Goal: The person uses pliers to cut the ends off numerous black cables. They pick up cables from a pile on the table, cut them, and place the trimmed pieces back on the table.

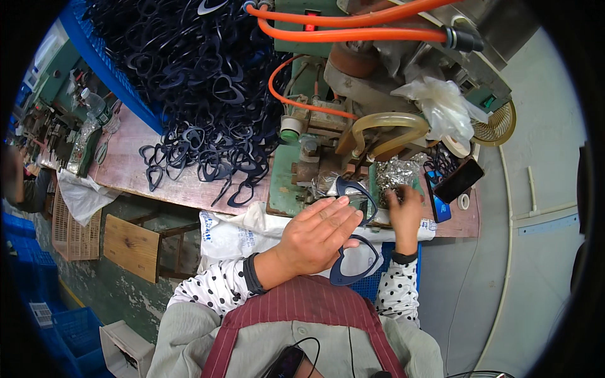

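My left hand (315, 236) holds a dark blue heart-shaped glasses front (355, 259) by its middle, fingers stretched flat across it. One heart lens rim sticks up toward the green machine (287, 183); the other hangs down over my lap. My right hand (403, 211) reaches to the machine's foil-wrapped part (394, 171), its fingers curled against the foil. What, if anything, those fingers grip is hidden.
A big pile of the same dark blue frames (201, 82) spills from a blue crate (107, 69) onto the wooden bench (126, 170). Orange hoses (353, 31) cross the machine. A phone (458, 181) and tape roll (463, 201) lie right; a white bag (233, 233) hangs at the bench edge.
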The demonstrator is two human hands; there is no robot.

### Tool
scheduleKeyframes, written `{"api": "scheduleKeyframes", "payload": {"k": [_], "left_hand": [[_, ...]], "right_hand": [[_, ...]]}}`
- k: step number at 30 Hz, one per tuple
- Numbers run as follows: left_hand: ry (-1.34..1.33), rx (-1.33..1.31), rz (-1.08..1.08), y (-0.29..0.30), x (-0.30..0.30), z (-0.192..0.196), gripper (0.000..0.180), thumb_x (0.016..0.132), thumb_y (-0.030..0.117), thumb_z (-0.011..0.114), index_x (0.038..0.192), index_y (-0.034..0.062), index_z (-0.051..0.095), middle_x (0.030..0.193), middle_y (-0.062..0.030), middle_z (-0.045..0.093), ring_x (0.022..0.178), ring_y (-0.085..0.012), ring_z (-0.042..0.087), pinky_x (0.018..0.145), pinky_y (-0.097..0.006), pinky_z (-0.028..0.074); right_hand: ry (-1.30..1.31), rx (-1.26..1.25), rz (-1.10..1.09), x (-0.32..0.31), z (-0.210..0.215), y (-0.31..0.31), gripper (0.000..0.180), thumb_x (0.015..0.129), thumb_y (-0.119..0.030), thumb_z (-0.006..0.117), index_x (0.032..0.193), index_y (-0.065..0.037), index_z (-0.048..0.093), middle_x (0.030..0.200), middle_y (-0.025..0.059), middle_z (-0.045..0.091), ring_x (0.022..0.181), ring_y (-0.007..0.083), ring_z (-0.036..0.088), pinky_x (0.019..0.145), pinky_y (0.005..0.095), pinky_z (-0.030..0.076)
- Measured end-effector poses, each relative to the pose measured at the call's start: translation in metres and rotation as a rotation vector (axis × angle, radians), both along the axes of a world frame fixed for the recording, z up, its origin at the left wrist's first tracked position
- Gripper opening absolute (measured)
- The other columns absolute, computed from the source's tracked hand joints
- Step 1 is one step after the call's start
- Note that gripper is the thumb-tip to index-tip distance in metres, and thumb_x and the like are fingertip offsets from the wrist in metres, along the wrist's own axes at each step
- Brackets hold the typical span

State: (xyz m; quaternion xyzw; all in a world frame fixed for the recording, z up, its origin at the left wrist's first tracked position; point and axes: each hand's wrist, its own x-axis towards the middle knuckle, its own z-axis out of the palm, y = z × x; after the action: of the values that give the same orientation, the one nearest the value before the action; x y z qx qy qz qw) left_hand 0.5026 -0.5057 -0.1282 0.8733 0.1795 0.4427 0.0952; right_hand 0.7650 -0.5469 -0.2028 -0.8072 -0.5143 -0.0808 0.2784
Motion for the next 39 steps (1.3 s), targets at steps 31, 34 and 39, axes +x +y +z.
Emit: {"api": "scheduleKeyframes", "payload": {"k": [31,34,39], "left_hand": [[0.260,-0.214,0.851,0.105,-0.110,-0.100,0.012,0.086,0.013,0.062,0.094,0.0052,0.058,0.090,-0.0153,0.064,0.076,-0.0364,0.063,0.061,-0.046,0.048],[0.563,-0.222,0.883,0.119,-0.112,-0.094,0.009,0.087,0.018,0.057,0.091,0.0103,0.057,0.081,-0.0130,0.066,0.064,-0.0357,0.064,0.051,-0.046,0.049],[0.919,-0.042,0.777,0.131,-0.128,-0.070,0.016,0.083,0.013,0.055,0.097,0.0163,0.062,0.070,-0.0081,0.066,0.060,-0.0282,0.067,0.048,-0.040,0.050]], "right_hand": [[0.317,0.316,-0.063,0.002,-0.023,0.009,0.011,0.088,-0.012,0.065,0.097,-0.006,0.069,0.082,0.0099,0.070,0.073,0.0224,0.066,0.071,0.0321,0.051],[0.362,0.345,-0.105,-0.001,-0.019,0.009,0.012,0.086,-0.009,0.067,0.098,-0.005,0.070,0.084,0.0096,0.071,0.073,0.0195,0.067,0.070,0.0298,0.051],[0.348,0.365,-0.068,-0.001,-0.020,0.009,0.008,0.085,-0.006,0.068,0.092,-0.004,0.069,0.082,0.0098,0.070,0.070,0.0193,0.066,0.068,0.0300,0.050]]}}
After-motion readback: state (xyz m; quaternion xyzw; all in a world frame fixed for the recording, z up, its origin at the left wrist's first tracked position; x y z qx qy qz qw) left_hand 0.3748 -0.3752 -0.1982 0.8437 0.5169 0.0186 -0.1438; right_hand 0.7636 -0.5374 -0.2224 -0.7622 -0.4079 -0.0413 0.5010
